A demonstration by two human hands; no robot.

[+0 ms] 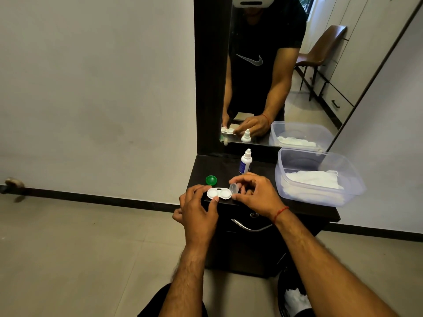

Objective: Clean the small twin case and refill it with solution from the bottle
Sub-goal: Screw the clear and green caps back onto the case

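The small white twin case (219, 193) is held just above the front left edge of the dark dresser top (265, 179), both wells uncovered. My left hand (198, 208) grips its left end with thumb and fingers. My right hand (254, 193) holds the case's right end and pinches a clear cap (234, 187) tilted just above the right well. A green cap (211, 180) lies flat on the dresser behind the case. The white solution bottle (246, 161) stands upright and capped near the mirror.
A clear plastic tub (320, 177) with white folded cloths sits on the dresser's right side. A mirror (274, 76) rises behind. A drawer handle (249, 226) is below the top. A dark bin (295, 294) with white tissue stands on the floor at lower right.
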